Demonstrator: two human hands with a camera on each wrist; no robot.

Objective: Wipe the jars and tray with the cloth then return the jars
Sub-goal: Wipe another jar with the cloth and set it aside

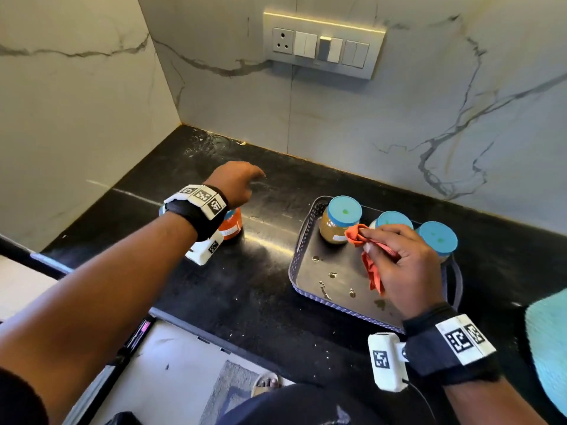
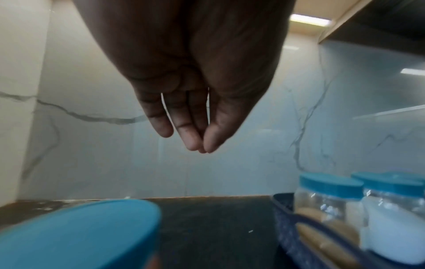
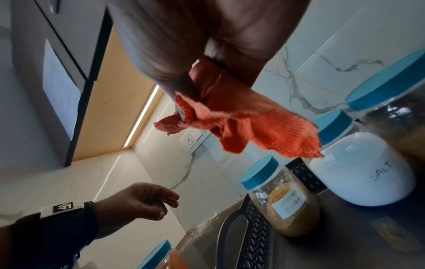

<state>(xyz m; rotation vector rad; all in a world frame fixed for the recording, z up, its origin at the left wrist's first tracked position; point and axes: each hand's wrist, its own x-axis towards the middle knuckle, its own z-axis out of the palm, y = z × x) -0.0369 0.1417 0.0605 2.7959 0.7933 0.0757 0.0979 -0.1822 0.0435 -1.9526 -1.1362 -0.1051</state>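
Observation:
A dark tray (image 1: 310, 289) with a patterned rim sits on the black counter, holding three blue-lidded jars: a brown-powder jar (image 1: 339, 220) (image 3: 282, 202), a salt jar (image 1: 394, 219) (image 3: 358, 174) and a third jar (image 1: 438, 237) at the right. My right hand (image 1: 395, 259) hovers over the tray and grips an orange cloth (image 1: 369, 265) (image 3: 248, 127). A fourth jar with orange contents (image 1: 231, 227) stands on the counter left of the tray, its blue lid (image 2: 78, 234) just below my left wrist. My left hand (image 1: 237, 185) (image 2: 190, 123) hangs above it, fingers relaxed and holding nothing.
Several spots and smears mark the tray floor (image 1: 334, 276). Marble walls close the corner behind, with a switch plate (image 1: 322, 46) above. A turquoise towel (image 1: 549, 342) lies at the right edge. The counter's front edge (image 1: 221, 332) runs below my arms.

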